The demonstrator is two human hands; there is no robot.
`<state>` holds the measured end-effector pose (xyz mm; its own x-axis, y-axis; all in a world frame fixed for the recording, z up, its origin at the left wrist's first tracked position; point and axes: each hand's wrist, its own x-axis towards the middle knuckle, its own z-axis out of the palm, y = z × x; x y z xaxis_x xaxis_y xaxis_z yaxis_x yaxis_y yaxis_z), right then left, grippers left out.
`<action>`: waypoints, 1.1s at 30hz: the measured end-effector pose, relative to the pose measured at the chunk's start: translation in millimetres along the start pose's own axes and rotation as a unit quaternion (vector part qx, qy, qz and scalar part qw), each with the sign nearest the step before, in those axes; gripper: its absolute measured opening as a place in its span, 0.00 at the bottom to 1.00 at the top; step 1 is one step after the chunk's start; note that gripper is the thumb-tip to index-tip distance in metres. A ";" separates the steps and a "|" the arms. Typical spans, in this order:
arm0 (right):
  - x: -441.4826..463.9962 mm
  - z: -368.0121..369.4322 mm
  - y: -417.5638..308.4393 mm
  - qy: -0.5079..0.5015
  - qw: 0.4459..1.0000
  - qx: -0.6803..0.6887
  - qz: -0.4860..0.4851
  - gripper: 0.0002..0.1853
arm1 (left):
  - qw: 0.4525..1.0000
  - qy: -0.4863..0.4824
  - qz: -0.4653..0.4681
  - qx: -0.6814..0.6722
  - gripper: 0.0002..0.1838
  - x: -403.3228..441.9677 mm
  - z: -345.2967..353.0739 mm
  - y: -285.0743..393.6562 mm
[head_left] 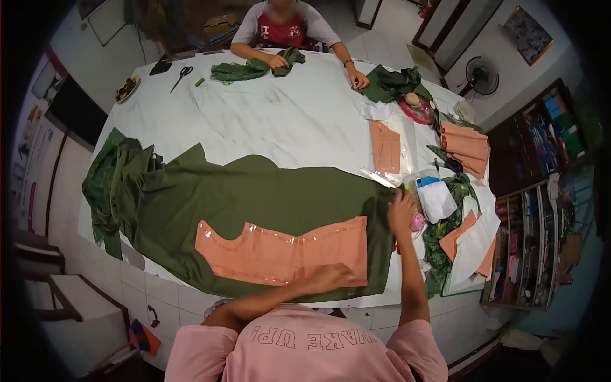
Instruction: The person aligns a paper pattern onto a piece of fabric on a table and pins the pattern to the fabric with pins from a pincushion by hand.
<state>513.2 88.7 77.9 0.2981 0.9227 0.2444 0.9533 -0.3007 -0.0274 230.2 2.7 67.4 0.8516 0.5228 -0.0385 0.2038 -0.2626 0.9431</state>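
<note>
A large dark green cloth (305, 194) lies spread over the near half of the table. On its front part rests an orange pattern piece (273, 251) with shiny clear strips on it. My left hand (331, 277) is over the right part of the pattern piece, its fingers smeared by motion. Over at the cloth's right edge, my right hand (401, 213) has its fingers bent around a small dark thing that I cannot make out. Just beside that hand are a pink round object (417, 221) and a plastic container (436, 197) with a white packet.
Across the white table (254, 121) sits a person (286, 32), hands on green cloth (391, 83). Scissors (182, 76) and a plate (127, 89) are at the far left. Orange pieces (464, 146) and white sheets (474, 245) crowd the right side.
</note>
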 end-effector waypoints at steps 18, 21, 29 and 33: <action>-203.2 1.9 -319.8 -0.181 0.947 0.172 -0.200 0.35 | 0.588 0.743 -0.293 0.125 0.19 -379.3 -227.1 -224.2; -228.5 8.5 -322.2 -0.210 0.952 0.143 -0.169 0.36 | 0.536 0.714 -0.436 0.114 0.25 -400.3 -235.5 -204.5; -232.1 28.6 -354.8 -0.174 0.979 0.106 -0.023 0.37 | 0.492 0.727 -0.480 0.006 0.33 -420.8 -272.0 -206.8; -248.4 38.7 -369.1 -0.135 0.983 0.115 0.038 0.36 | 0.549 0.728 -0.347 -0.219 0.33 -434.6 -292.1 -203.2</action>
<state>89.2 -20.2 -10.2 0.3411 0.9395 -0.0322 0.9044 -0.3373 -0.2615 -322.4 65.7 -11.1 -0.7117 0.5520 -0.4345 -0.1715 0.4632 0.8695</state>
